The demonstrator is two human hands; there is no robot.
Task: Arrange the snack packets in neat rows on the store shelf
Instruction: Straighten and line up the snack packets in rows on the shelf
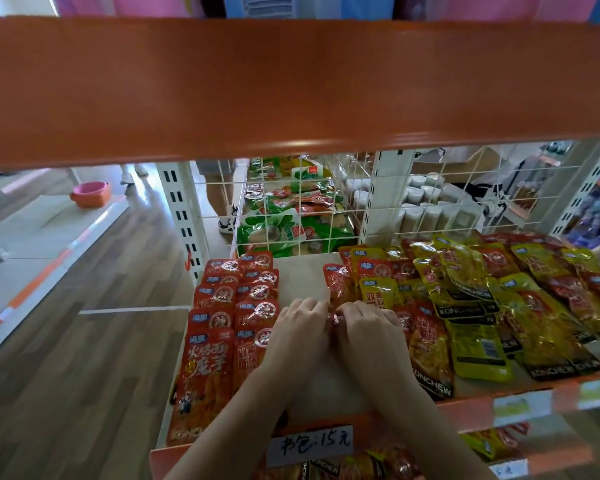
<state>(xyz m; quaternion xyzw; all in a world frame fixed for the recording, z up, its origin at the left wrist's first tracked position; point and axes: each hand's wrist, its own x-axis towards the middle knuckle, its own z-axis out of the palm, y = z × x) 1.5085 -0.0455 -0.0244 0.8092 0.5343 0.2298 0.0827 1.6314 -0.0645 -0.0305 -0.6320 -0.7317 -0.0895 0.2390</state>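
Both hands meet over the bare middle strip of the pale shelf board (pixel 302 271), where a new row is probably being started. The left hand (pixel 298 327) and the right hand (pixel 368 327) have their fingers curled inward toward each other, and between them they pinch a glossy red foil snack packet (pixel 336 318); only its crinkled top edge shows between the fingertips, the rest lying hidden under the hands.

Just to the left of the left hand, two tidy overlapping columns of red-orange foil packets (pixel 236 306) run from front to back, each packet lapped over the one behind so the labels stay readable. To the right of the right hand lies a loose heap of yellow and red foil packets (pixel 482 299), tilted every way and overlapping, seemingly the stock still to be sorted. Beyond the hands, a white wire grid (pixel 326 202) backs the shelf.
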